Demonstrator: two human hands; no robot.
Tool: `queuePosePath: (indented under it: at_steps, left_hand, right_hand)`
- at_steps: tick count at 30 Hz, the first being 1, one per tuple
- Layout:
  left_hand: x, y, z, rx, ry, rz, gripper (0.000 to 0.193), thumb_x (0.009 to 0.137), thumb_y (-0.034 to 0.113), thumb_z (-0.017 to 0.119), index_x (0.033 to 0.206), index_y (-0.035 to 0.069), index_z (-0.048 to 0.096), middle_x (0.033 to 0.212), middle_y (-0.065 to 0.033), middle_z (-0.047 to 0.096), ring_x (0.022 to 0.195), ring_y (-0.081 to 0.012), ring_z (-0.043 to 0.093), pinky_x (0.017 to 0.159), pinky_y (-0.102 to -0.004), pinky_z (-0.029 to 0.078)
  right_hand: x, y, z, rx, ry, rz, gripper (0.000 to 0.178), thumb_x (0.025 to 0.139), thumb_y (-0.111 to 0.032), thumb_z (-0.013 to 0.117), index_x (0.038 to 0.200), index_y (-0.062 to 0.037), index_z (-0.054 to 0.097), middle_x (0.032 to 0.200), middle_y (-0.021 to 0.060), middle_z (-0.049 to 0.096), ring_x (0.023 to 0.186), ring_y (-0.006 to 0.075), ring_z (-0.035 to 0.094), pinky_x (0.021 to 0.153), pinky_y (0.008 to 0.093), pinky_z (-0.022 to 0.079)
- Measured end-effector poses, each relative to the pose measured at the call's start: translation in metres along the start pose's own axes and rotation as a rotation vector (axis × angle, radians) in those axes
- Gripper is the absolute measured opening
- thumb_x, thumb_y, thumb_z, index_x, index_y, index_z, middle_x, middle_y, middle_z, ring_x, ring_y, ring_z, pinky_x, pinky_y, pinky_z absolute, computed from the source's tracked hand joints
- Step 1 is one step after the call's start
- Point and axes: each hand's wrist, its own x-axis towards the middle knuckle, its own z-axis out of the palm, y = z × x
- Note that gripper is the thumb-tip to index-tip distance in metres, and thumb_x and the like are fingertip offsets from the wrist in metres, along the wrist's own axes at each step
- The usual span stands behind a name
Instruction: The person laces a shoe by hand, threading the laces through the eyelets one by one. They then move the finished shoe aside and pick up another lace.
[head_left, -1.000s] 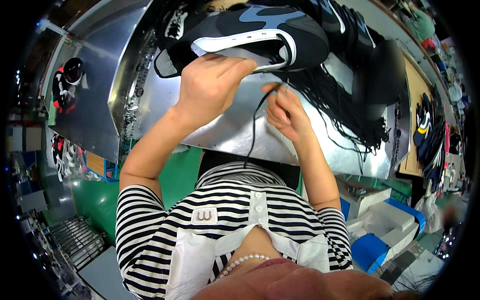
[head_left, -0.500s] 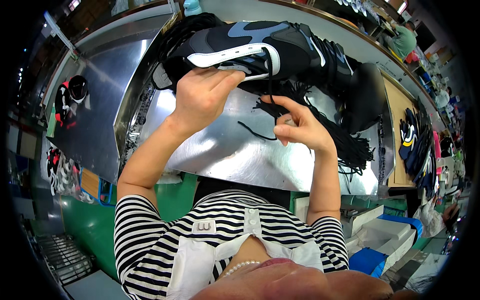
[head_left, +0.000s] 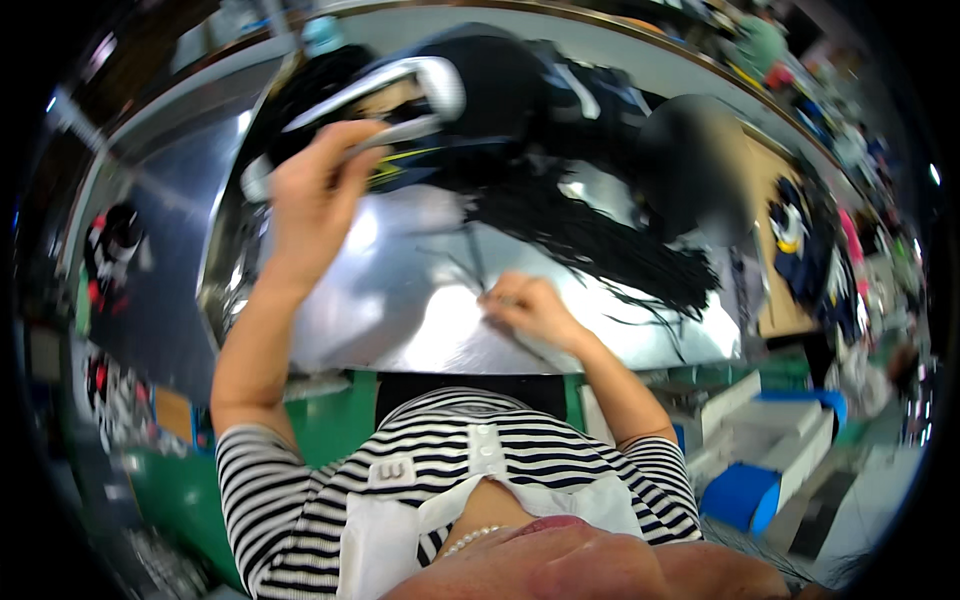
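A dark shoe upper with a white eyelet band lies on its side at the far edge of the metal worktop. My left hand is closed on the band's near edge, thumb and fingers pinched together. Nearer to me, my right hand is closed in a pinch on a black shoelace, which runs up from the fingertips toward the shoe upper. Motion blurs both hands and the lace, and where the lace meets the eyelets is not clear.
A thick bundle of black laces spreads over the worktop's right half. More dark shoe uppers are stacked behind it. A blurred dark rounded shape stands right of them. To the left, a metal side table holds a black-and-red shoe part.
My right hand has moved toward me and left, now pinching the lace, which stretches down from the upper. My left hand and the upper appear shifted left; the whole view has also shifted.
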Motion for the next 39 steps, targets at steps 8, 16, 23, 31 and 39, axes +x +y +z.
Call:
queuePosePath:
  at_steps: [8, 16, 23, 31, 39]
  left_hand:
    - [-0.005, -0.021, 0.003, -0.141, -0.170, -0.192, 0.012, 0.094, 0.004, 0.064, 0.104, -0.001, 0.067, 0.088, -0.0024, 0.067, 0.078, -0.0064, 0.060, 0.070, -0.0225, 0.048]
    - [-0.128, -0.065, 0.094, 0.065, -0.767, -0.234, 0.016, 0.092, 0.021, 0.062, 0.104, 0.011, 0.065, 0.080, -0.0132, 0.068, 0.078, -0.0340, 0.066, 0.068, -0.0421, 0.050]
    - [-0.118, -0.035, 0.080, 0.321, -0.799, -0.037, 0.024, 0.094, 0.020, 0.060, 0.116, 0.011, 0.067, 0.101, -0.0099, 0.069, 0.089, -0.0291, 0.067, 0.076, -0.0388, 0.053]
    - [-0.092, -0.027, 0.112, 0.301, -0.974, -0.257, 0.025, 0.091, 0.029, 0.066, 0.098, 0.007, 0.072, 0.082, -0.0119, 0.070, 0.074, -0.0317, 0.065, 0.070, -0.0395, 0.051]
    - [-0.104, -0.053, 0.126, 0.204, -0.904, -0.308, 0.022, 0.086, 0.035, 0.066, 0.088, 0.015, 0.073, 0.076, -0.0047, 0.071, 0.070, -0.0253, 0.068, 0.065, -0.0369, 0.052]
  right_hand:
    - [-0.096, 0.003, 0.013, 0.061, -0.068, 0.195, 0.016, 0.091, -0.016, 0.066, 0.098, -0.0029, 0.068, 0.091, 0.0114, 0.064, 0.082, 0.0284, 0.063, 0.073, 0.0362, 0.050]
    - [-0.044, -0.015, 0.014, 0.743, 0.498, 0.524, 0.017, 0.090, -0.009, 0.068, 0.105, -0.0010, 0.071, 0.091, 0.0026, 0.072, 0.062, -0.0003, 0.050, 0.052, 0.0156, 0.036]
    - [0.017, 0.017, 0.037, 0.565, 0.417, 0.366, 0.018, 0.085, -0.012, 0.074, 0.102, -0.0043, 0.074, 0.080, 0.0005, 0.070, 0.072, 0.0055, 0.059, 0.067, 0.0212, 0.048]
    - [0.038, 0.039, 0.051, 0.439, 0.499, 0.251, 0.018, 0.086, -0.014, 0.073, 0.100, -0.0032, 0.072, 0.084, 0.0062, 0.074, 0.071, 0.0112, 0.064, 0.067, 0.0246, 0.050]
    - [0.019, 0.040, 0.045, 0.289, 0.559, 0.231, 0.031, 0.084, -0.022, 0.075, 0.107, -0.0030, 0.064, 0.087, 0.0132, 0.071, 0.077, 0.0284, 0.070, 0.070, 0.0336, 0.054]
